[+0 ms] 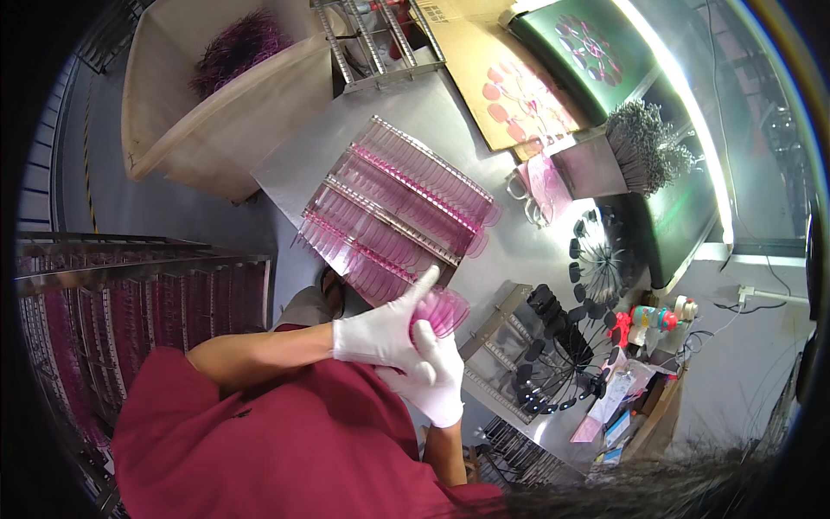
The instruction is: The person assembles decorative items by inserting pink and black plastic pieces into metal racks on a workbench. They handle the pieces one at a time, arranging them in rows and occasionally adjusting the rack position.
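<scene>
My left hand (380,336) and my right hand (437,374), both in white gloves, are pressed together close in front of my body. Between them is a small fanned stack of pink see-through lenses (444,313). The right thumb lies across the lower side of the stack. My left index finger stretches toward the rack, and the other left fingers are partly hidden behind the lenses and the right hand. Just beyond the hands, a metal rack (393,214) stands on the table, filled with rows of similar pink lenses.
A white tub (229,112) with a purple bristly bundle (240,54) stands at far left. Tall racks of pink pieces (156,320) are on my left. The metal table (484,268) also bears black discs on wires (566,346), a wire bundle (644,147) and cardboard (484,78).
</scene>
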